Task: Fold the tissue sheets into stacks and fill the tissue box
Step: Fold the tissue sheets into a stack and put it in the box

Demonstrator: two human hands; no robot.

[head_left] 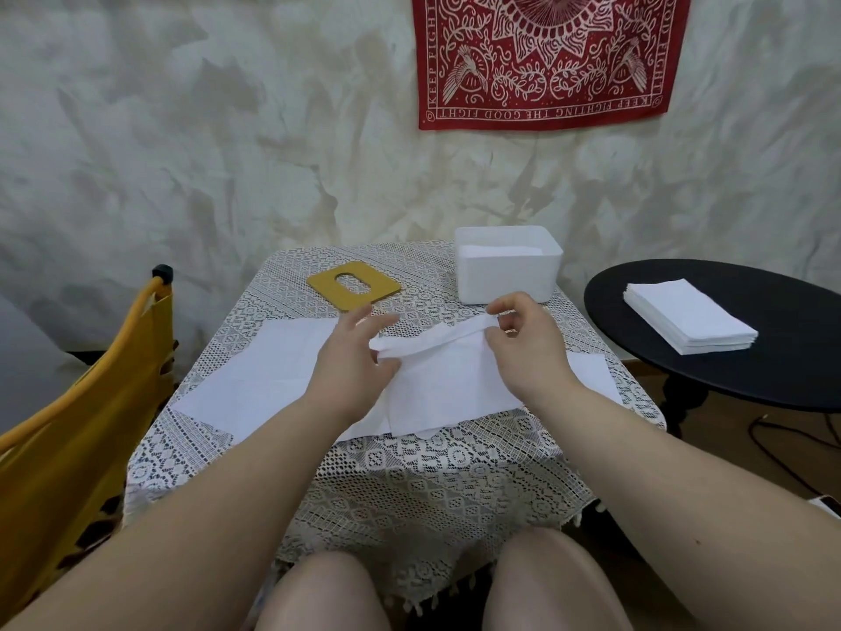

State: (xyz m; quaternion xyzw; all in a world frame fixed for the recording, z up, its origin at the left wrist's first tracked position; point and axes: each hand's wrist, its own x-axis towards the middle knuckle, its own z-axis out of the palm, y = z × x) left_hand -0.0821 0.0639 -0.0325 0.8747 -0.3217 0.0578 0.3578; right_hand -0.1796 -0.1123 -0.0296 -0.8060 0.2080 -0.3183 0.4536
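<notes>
Pinching a white tissue sheet at its raised, bunched far edge, the left hand and right hand both grip it with curled fingers above the lace-covered worktop. Its near part hides how many sheets lie beneath; one shows at left. One open white tissue box, one yellow lid, one folded stack nearby.

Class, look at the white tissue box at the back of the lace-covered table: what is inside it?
The white tissue box stands open, its yellow lid lying apart on the table. Inside, a low layer of white tissues shows. The box's near wall hides how deep that layer goes.
</notes>
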